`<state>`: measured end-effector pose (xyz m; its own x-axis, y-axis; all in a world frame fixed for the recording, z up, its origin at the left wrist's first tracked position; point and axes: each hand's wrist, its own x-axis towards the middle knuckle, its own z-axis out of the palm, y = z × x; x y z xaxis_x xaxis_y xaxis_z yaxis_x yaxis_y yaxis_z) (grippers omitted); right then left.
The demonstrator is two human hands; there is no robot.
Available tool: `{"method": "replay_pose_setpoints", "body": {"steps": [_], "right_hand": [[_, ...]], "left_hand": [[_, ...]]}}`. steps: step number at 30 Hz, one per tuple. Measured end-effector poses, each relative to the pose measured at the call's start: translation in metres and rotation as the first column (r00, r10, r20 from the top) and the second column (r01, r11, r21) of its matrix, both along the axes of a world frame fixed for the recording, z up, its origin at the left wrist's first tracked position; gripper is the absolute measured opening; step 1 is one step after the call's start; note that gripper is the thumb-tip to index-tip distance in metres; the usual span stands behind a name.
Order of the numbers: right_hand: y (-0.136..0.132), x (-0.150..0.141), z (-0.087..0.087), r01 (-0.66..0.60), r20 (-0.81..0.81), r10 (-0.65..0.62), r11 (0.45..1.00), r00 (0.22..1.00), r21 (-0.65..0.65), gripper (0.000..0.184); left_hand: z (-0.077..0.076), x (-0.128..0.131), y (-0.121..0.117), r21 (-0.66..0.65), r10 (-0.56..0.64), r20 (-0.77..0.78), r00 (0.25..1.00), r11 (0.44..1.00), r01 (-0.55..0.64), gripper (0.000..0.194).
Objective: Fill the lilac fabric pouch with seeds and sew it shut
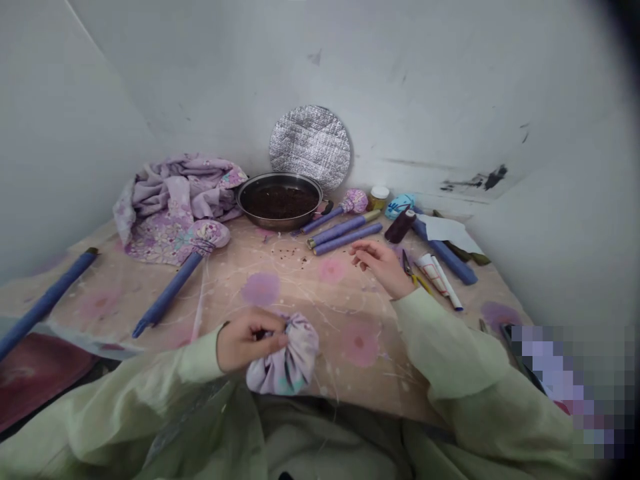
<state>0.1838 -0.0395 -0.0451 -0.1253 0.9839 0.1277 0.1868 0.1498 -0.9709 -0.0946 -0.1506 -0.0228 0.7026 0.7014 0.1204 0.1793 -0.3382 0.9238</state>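
Observation:
My left hand (253, 339) pinches the gathered edge of a pale purple floral cloth (290, 367) between thumb and fingers. The cloth bunches into a round pouch at the front edge of the table, and what it contains, if anything, is hidden. A thin pale thread (334, 373) shows just right of the cloth. My right hand (383, 265) is raised over the table, apart from the cloth, near the blue-wrapped sticks (347, 239). Its fingers are bent with the tips drawn together; anything between them is too small to make out.
A pan (280, 223) of dark crumbly material stands at the back beside a heap of floral fabric (170, 207). Cloth-headed sticks (167, 293) lie around. At right are a dark thread spool (400, 227), yellow-handled snips (415, 273), a marker (450, 287) and a lidded jar (379, 198).

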Motion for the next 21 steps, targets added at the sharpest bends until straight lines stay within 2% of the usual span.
{"method": "replay_pose_setpoints", "body": {"steps": [3,4,5,7,9,11,13,16,18,21], "right_hand": [[-0.018,0.006,0.017,-0.044,-0.036,0.044,0.999,0.998,-0.006,0.022],[-0.024,0.007,0.022,-0.048,-0.034,0.048,0.999,0.998,-0.012,0.021],[-0.029,0.008,0.025,-0.054,-0.029,0.054,0.998,0.998,-0.020,0.021],[-0.039,0.009,0.029,-0.069,-0.014,0.069,0.997,0.998,-0.037,0.021],[-0.046,0.010,0.028,-0.086,0.008,0.087,0.996,0.996,-0.035,0.022],[-0.048,0.013,0.021,-0.068,0.039,0.068,0.998,0.997,-0.011,0.022],[-0.047,0.018,0.010,-0.003,0.067,0.002,1.000,0.998,0.017,0.022],[-0.041,0.027,-0.012,0.126,0.060,-0.128,0.991,0.990,0.032,0.023],[-0.037,0.032,-0.027,0.179,0.036,-0.180,0.983,0.983,0.030,0.024],[-0.032,0.035,-0.042,0.239,-0.016,-0.239,0.970,0.971,0.039,0.024]], "left_hand": [[0.016,0.015,0.020,-0.126,0.087,-0.018,0.996,0.988,-0.088,0.045],[0.021,0.022,0.028,-0.124,0.102,-0.028,0.994,0.987,-0.105,0.044],[0.026,0.031,0.037,-0.087,0.116,-0.044,0.992,0.989,-0.119,0.044],[0.033,0.050,0.054,0.070,0.144,-0.088,0.986,0.988,-0.138,0.042],[0.036,0.070,0.069,0.242,0.184,-0.128,0.975,0.959,-0.149,0.041],[0.029,0.089,0.082,0.371,0.245,-0.197,0.949,0.915,-0.160,0.040],[0.015,0.105,0.094,0.417,0.255,-0.332,0.908,0.903,-0.101,0.037],[-0.011,0.118,0.108,0.347,0.144,-0.539,0.830,0.936,0.063,0.030],[-0.023,0.121,0.115,0.338,0.134,-0.577,0.806,0.937,0.087,0.030],[-0.026,0.122,0.121,0.264,0.124,-0.602,0.788,0.963,0.050,0.035]]}}
